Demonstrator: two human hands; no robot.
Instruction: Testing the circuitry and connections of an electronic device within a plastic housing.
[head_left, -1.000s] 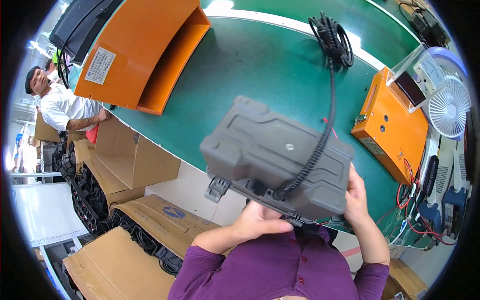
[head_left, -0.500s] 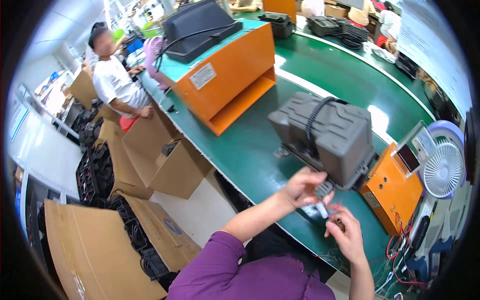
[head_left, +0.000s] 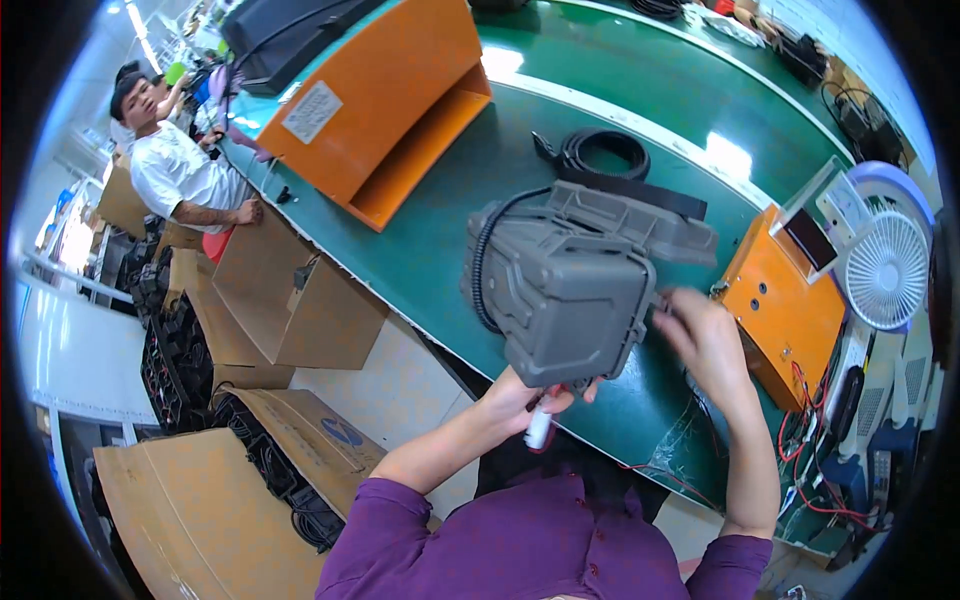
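Observation:
A grey ribbed plastic case (head_left: pixel 578 315) sits near the front edge of the green worktable (head_left: pixel 420 260), a spiral black cable (head_left: pixel 483 265) running down its left side. A grey flap-like piece (head_left: pixel 650 230) juts out behind it, with a coiled black strap (head_left: pixel 600 150) beyond. Below the case's front, my left hand (head_left: pixel 522 398) is closed on a small white cylinder (head_left: pixel 540 428) with some red on it; part of its grip is hidden. My right hand (head_left: pixel 708 345) is open, fingers bent and apart, with the index fingertip at the case's right-side latch.
An orange housing (head_left: pixel 370 120) with a black case on top stands back left; an orange box (head_left: pixel 775 320) with wires and a white fan (head_left: pixel 885 270) are at right. A co-worker (head_left: pixel 175 170) sits left. Cardboard boxes (head_left: pixel 170 510) and black parts fill the lower left.
The case has turned, showing its end face toward me. My right hand has moved up from below to the case's right side. The head view has shifted.

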